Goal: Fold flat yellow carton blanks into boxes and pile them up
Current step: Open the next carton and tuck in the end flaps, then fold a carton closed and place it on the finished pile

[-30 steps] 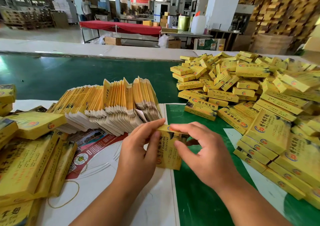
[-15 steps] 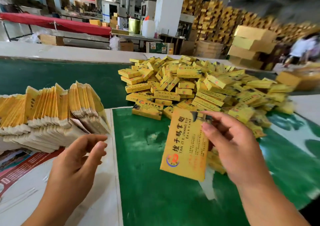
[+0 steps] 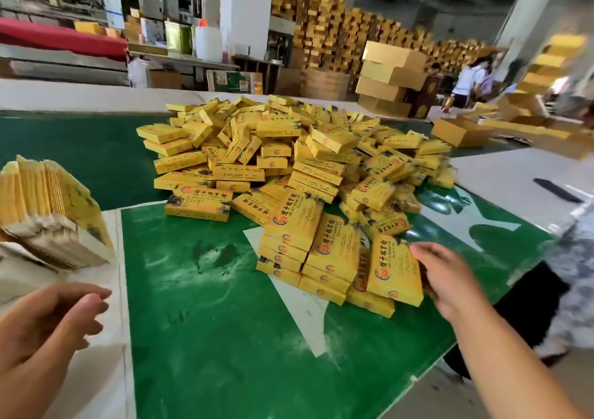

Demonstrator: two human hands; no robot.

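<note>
The folded box is now arriving at the near right edge of the pile of finished boxes, tilted and leaning on the stacked boxes beside it. Half a second ago it was being carried in mid-air over the green worktop; a second ago both hands were closing its end flap near the blanks. The right hand is holding it by its right edge, fingers curled round that edge, so release is judged not yet complete. The left hand is holding nothing, fingers loosely bent, and is hovering near the stack of flat blanks at the left, no longer on the box. Judgement: one more box is being added to the pile, and the next blank is about to be picked.

Surroundings: the pile is lying across the centre and far right of the worktop, loose and irregular, with a tidier stack at its near edge. White sheets are lying under that stack. A dark flat object is lying on the white surface at the far right. Brown cartons and a person in white are standing beyond.

Obstructions: none is lying between the left hand and the blanks. The tilted box may slide off the stack if released as it is leaning.
</note>
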